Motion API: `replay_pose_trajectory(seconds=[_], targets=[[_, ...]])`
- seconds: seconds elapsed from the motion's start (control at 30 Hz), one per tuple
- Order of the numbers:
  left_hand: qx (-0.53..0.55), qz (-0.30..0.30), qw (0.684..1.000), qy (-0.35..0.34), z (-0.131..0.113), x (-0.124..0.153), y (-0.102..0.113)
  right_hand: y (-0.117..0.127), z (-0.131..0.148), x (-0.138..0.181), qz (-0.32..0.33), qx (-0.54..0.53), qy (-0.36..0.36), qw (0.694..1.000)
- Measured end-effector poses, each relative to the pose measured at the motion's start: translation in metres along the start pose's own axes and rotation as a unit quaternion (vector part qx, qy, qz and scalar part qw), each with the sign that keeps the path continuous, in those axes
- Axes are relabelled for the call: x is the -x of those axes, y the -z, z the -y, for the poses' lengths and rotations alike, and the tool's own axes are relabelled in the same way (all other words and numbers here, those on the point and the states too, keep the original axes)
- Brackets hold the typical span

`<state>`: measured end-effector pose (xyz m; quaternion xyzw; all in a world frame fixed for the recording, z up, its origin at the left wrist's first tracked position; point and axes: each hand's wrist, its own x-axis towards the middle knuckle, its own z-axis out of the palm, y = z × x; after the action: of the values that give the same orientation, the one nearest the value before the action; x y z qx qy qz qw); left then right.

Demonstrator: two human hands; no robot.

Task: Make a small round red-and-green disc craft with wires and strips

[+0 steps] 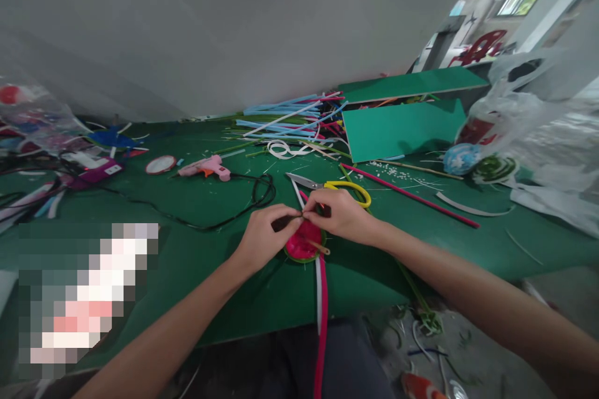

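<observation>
A round pinkish-red piece with a green rim (299, 245) lies on the green tabletop before me. Both hands meet at its far edge. My left hand (270, 229) pinches there with thumb and forefinger, and my right hand (337, 215) pinches right beside it; what sits between the fingertips is too small to make out. A small brown stick (322, 249) rests across the round piece. Pink and white strips (322, 299) run from it over the table's front edge. Scissors with yellow handles (349, 189) lie just beyond my right hand.
A pink glue gun (208, 166) with a black cord lies at the left. Bundles of coloured strips (290, 118) and a green box (402, 131) stand along the back. A pink strip (412, 196) and plastic bags (538, 118) are at the right; scraps litter the floor.
</observation>
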<state>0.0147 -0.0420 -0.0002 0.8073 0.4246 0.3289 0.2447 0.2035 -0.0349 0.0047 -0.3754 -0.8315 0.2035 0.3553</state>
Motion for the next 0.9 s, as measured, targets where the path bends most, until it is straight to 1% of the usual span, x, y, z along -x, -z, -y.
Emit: replay_pose_trajectory(seconds=[0.17,0.27,0.37,0.5,0.57,0.63,0.7,0.73,0.77,0.8,0.83,0.87,0.9], targets=[[-0.006,-0.015,1.000,-0.010,0.002,0.001,-0.001,-0.002,0.004,-0.001,-0.002,0.016,-0.029,0.999],[0.001,-0.013,1.000,-0.001,0.001,0.001,-0.001,-0.004,0.004,-0.001,-0.001,0.008,-0.019,1.000],[0.013,-0.004,1.000,0.009,-0.001,0.000,-0.001,-0.007,0.003,-0.001,-0.007,0.013,0.020,1.000],[0.021,0.002,1.000,0.005,0.000,-0.001,0.000,-0.011,-0.001,-0.001,-0.025,0.063,0.112,0.991],[0.025,0.003,1.000,0.005,0.001,-0.001,-0.001,-0.010,-0.002,-0.001,-0.029,0.122,0.170,0.977],[0.035,0.007,0.999,0.007,0.003,-0.001,-0.001,-0.007,-0.002,0.000,-0.021,0.196,0.238,0.951],[0.046,0.012,0.999,0.005,0.004,-0.001,-0.001,-0.003,0.000,0.000,0.010,0.264,0.309,0.914],[0.050,0.012,0.999,0.005,0.004,-0.001,-0.001,-0.001,0.001,0.000,0.029,0.287,0.336,0.896],[0.049,0.012,0.999,0.004,0.004,-0.001,-0.001,0.001,0.001,0.000,0.044,0.299,0.354,0.885],[0.045,0.009,0.999,0.003,0.004,-0.001,-0.001,0.002,0.002,0.000,0.051,0.297,0.353,0.886],[0.039,0.004,0.999,0.002,0.004,-0.001,-0.001,0.003,0.002,0.000,0.048,0.281,0.330,0.900],[0.032,-0.002,0.999,0.002,0.003,0.000,-0.001,0.004,0.002,0.000,0.039,0.248,0.288,0.924],[0.025,-0.010,1.000,0.003,0.002,0.000,-0.001,0.004,0.001,-0.001,0.034,0.200,0.229,0.952]])
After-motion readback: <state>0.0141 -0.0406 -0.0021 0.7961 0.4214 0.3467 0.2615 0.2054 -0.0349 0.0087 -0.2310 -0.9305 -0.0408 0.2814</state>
